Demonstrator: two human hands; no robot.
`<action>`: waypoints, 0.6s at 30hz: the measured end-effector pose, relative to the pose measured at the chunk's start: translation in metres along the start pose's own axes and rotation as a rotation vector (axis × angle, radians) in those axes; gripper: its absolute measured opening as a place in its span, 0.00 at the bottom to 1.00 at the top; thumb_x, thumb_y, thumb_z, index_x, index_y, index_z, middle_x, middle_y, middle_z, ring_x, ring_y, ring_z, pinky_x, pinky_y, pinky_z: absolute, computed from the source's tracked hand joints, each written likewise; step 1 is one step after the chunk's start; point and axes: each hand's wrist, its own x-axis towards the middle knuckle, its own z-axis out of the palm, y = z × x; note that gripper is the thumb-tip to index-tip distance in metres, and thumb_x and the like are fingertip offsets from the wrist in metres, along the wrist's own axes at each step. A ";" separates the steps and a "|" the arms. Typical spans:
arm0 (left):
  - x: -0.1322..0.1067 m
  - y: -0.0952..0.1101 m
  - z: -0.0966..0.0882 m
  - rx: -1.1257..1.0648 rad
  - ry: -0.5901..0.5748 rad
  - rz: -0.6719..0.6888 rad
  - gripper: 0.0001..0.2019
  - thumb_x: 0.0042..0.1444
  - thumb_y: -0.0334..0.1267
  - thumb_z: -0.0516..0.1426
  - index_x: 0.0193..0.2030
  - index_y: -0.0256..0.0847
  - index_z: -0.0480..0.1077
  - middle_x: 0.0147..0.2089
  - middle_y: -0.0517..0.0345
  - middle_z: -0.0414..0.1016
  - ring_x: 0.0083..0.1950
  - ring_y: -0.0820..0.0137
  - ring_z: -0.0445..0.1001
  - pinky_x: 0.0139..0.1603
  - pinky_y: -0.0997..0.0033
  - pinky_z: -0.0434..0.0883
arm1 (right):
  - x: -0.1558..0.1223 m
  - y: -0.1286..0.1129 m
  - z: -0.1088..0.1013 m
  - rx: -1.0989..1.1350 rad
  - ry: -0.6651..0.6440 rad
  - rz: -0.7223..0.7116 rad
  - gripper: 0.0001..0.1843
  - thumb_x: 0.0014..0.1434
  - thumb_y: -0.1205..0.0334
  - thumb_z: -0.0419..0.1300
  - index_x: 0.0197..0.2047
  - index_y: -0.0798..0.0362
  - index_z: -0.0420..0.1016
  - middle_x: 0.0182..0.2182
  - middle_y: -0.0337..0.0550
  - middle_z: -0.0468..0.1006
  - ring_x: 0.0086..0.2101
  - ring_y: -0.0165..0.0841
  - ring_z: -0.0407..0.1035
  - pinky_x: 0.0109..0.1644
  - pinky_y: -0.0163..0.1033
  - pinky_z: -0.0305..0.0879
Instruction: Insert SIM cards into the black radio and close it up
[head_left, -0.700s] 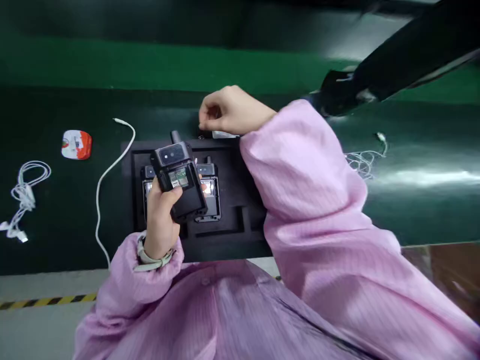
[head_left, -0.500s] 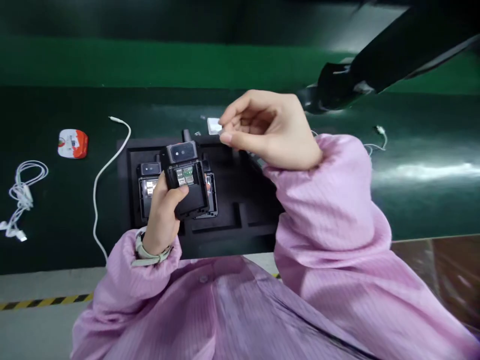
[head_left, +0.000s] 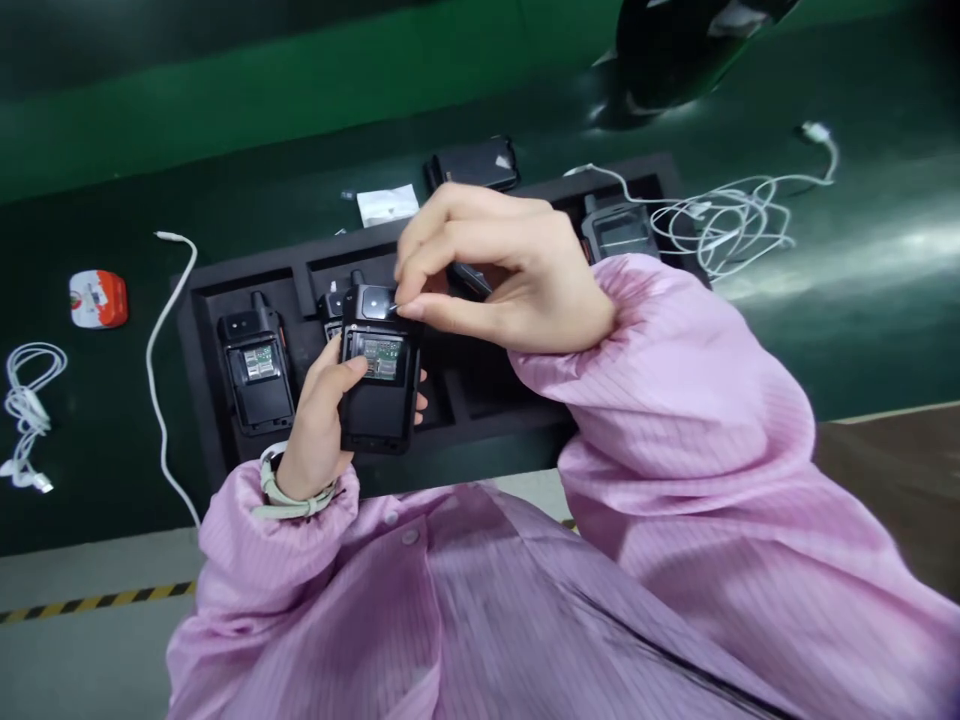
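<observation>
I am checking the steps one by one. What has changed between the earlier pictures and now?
The right hand came back from the far edge of the black tray, where it reached near the small white packet, and now pinches something tiny at the top of the open-backed device. The left hand held that device throughout. The other device in the tray and the white cable stayed put.

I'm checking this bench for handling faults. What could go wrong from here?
The left hand alone holds the open-backed device above the black tray; it could slip. The right hand pinches something tiny at its top edge, easily dropped. Exposed circuitry sits near the thumb and might get touched.
</observation>
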 end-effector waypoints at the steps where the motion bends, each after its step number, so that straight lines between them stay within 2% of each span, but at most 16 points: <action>1: 0.000 -0.001 -0.001 0.004 -0.003 -0.004 0.20 0.53 0.44 0.61 0.49 0.38 0.66 0.33 0.53 0.84 0.28 0.64 0.83 0.28 0.66 0.82 | -0.001 0.000 0.000 0.010 -0.005 0.006 0.10 0.68 0.58 0.62 0.37 0.55 0.79 0.38 0.39 0.80 0.36 0.26 0.74 0.41 0.33 0.76; 6: -0.001 -0.003 -0.002 0.030 0.007 0.000 0.20 0.53 0.45 0.61 0.49 0.38 0.66 0.33 0.53 0.84 0.28 0.62 0.83 0.28 0.66 0.81 | -0.003 0.001 0.004 0.104 -0.006 0.003 0.09 0.65 0.61 0.63 0.33 0.55 0.77 0.32 0.38 0.78 0.30 0.24 0.71 0.35 0.31 0.74; 14: -0.001 -0.004 -0.002 0.080 0.041 0.016 0.21 0.53 0.46 0.61 0.50 0.37 0.67 0.33 0.53 0.83 0.29 0.63 0.83 0.30 0.67 0.82 | -0.004 0.007 0.001 0.248 -0.037 -0.003 0.03 0.59 0.72 0.64 0.33 0.57 0.78 0.38 0.42 0.81 0.39 0.26 0.76 0.45 0.32 0.77; 18: -0.002 -0.007 -0.004 0.103 0.011 0.051 0.23 0.56 0.46 0.61 0.55 0.38 0.65 0.35 0.53 0.84 0.30 0.64 0.83 0.31 0.66 0.82 | -0.004 0.008 0.000 0.254 -0.077 0.021 0.03 0.59 0.71 0.63 0.33 0.56 0.77 0.38 0.40 0.82 0.39 0.25 0.76 0.47 0.31 0.76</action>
